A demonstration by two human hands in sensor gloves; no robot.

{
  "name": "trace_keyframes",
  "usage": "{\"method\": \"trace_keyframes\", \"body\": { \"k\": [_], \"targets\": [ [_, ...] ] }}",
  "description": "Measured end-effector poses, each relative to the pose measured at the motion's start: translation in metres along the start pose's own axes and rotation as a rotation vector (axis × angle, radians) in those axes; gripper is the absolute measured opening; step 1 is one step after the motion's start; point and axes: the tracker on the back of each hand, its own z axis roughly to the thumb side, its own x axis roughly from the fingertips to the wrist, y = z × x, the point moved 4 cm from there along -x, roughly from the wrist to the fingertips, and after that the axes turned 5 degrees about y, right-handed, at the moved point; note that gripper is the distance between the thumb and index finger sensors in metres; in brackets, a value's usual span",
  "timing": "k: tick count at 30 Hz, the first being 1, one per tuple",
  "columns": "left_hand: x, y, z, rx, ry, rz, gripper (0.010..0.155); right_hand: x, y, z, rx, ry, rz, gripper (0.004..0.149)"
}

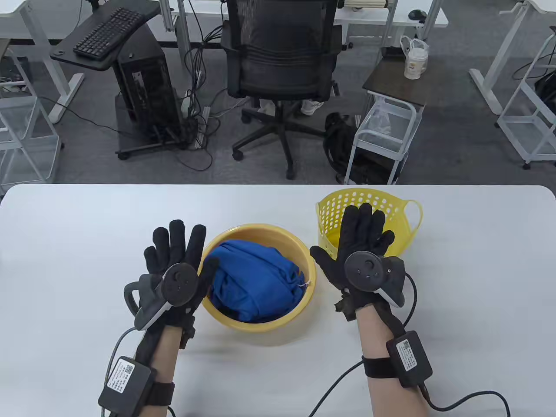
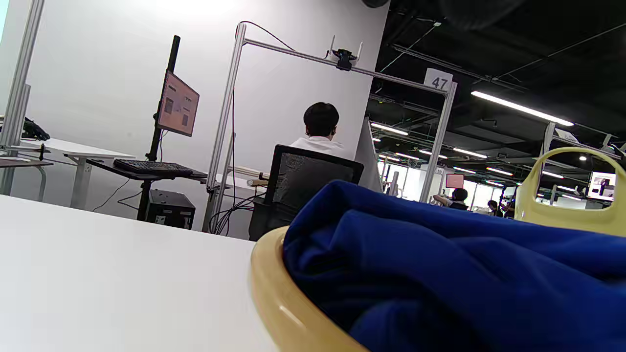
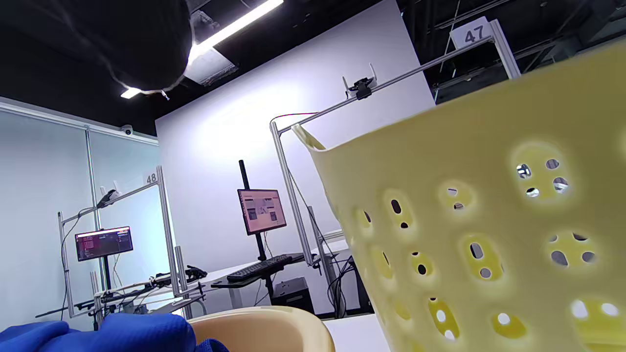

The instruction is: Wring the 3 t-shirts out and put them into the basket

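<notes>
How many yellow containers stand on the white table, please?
2. A round yellow basin holding blue cloth sits between the hands; a perforated yellow basket stands farther back on the right, partly behind the right hand.

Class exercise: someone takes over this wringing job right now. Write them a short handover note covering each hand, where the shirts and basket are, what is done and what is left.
Left hand: open, fingers spread, holding nothing, beside the basin's left rim.
Right hand: open, holding nothing, in front of the yellow basket.
Blue t-shirts: bunched in the yellow basin; how many cannot be told.
Done: nothing visibly wrung; no cloth shows in the visible part of the basket.
Left: wring each shirt, put it into the basket.
</notes>
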Motion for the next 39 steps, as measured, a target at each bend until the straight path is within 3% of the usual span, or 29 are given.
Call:
{"method": "trace_keyframes", "body": {
  "k": [12, 17, 21, 24, 27, 28, 31, 33, 35, 37, 39],
  "targets": [
    [0.000, 0.004, 0.001, 0.004, -0.008, -0.045, 0.072, 0.000, -0.001, -0.002, -0.008, -0.013, 0.004, 0.104],
    [-0.001, 0.010, 0.004, -0.033, 0.018, -0.056, 0.078, 0.001, 0.002, -0.003, -0.018, -0.019, -0.003, 0.103],
    [-0.002, 0.026, 0.010, -0.025, 0.024, -0.212, 0.083, 0.002, 0.006, -0.004, -0.029, -0.032, -0.025, 0.101],
    [-0.001, 0.042, 0.015, -0.099, -0.035, -0.432, 0.086, 0.001, 0.007, -0.003, -0.034, -0.035, -0.038, 0.100],
    [-0.001, 0.054, 0.023, -0.108, -0.016, -0.472, 0.090, 0.001, 0.005, -0.001, -0.034, -0.032, -0.038, 0.099],
    [-0.001, 0.060, 0.027, -0.109, -0.006, -0.486, 0.087, 0.001, 0.005, 0.001, -0.039, -0.028, -0.036, 0.099],
    [-0.003, 0.070, 0.034, -0.151, -0.042, -0.444, 0.061, 0.002, 0.002, 0.007, -0.054, -0.023, -0.033, 0.098],
    [-0.007, 0.061, 0.040, -0.150, -0.040, -0.341, 0.049, 0.001, 0.002, 0.013, -0.064, -0.011, -0.027, 0.097],
    [-0.013, 0.041, 0.044, -0.104, -0.045, -0.271, 0.047, 0.001, 0.004, 0.016, -0.072, -0.005, -0.033, 0.097],
    [-0.023, 0.011, 0.046, -0.055, -0.059, -0.200, 0.046, 0.001, 0.008, 0.018, -0.097, -0.001, -0.047, 0.096],
    [-0.033, -0.016, 0.050, -0.033, -0.060, -0.195, 0.045, 0.001, 0.012, 0.018, -0.118, -0.002, -0.055, 0.096]
  ]
}}
